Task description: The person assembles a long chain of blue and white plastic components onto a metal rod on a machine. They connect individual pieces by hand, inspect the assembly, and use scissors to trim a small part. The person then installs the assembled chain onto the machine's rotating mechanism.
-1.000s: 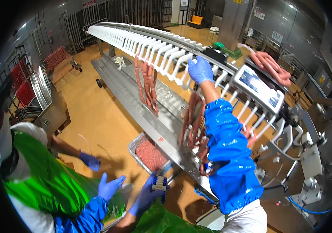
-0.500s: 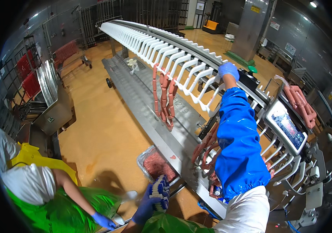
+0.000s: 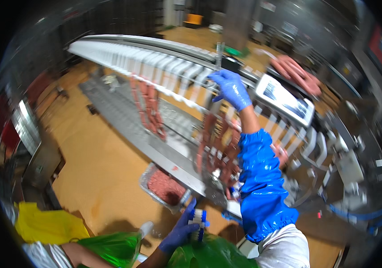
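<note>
Two gloved hands are at work, well apart. Your right hand (image 3: 230, 88) is raised to the white hook rail (image 3: 155, 67), its fingers curled around a hook; whether they clamp it, you cannot tell. Sausage links (image 3: 215, 147) hang just below that hand. Your left hand (image 3: 182, 230) is low, closed on a small blue-and-white tool (image 3: 198, 219), near a tray (image 3: 145, 178) of mince.

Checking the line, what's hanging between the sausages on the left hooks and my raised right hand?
In the head view, bare white hooks span from the hanging sausages to the right hand.
</note>
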Tool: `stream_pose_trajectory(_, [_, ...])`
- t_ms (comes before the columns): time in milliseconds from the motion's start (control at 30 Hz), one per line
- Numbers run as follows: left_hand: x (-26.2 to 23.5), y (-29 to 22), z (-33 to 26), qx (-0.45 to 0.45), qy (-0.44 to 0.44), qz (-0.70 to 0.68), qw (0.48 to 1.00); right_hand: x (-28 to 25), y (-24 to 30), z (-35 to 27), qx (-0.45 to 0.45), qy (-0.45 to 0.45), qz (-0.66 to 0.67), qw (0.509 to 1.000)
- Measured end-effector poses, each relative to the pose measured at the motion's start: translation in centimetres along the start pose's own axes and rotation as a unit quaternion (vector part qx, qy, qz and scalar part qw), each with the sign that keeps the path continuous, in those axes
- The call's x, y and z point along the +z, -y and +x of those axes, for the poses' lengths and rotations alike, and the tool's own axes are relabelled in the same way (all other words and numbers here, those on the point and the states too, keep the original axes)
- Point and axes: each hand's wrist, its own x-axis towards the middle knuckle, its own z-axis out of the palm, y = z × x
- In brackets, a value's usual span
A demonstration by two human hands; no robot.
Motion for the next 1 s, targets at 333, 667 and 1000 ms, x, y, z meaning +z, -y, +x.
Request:
stream_pose_trajectory(333, [21.3, 3.4, -1.1, 0.077, 0.202, 0.115, 0.969, -16.7, 8.8, -45.2, 0.134, -0.122, 0.156, 0.971])
stream_pose_trajectory(667, [43.5, 24.3, -5.8, -0.015, 0.358, 0.129, 0.925, -28.6, 17.9, -81.1, 0.16, -0.317, 0.048, 0.933])
stream_pose_trajectory(1000, [54.1, 44.6, -5.6, -0.234, 0.455, -0.065, 0.856, -31.6, 22.7, -97.9, 0.257, -0.446, 0.098, 0.852])
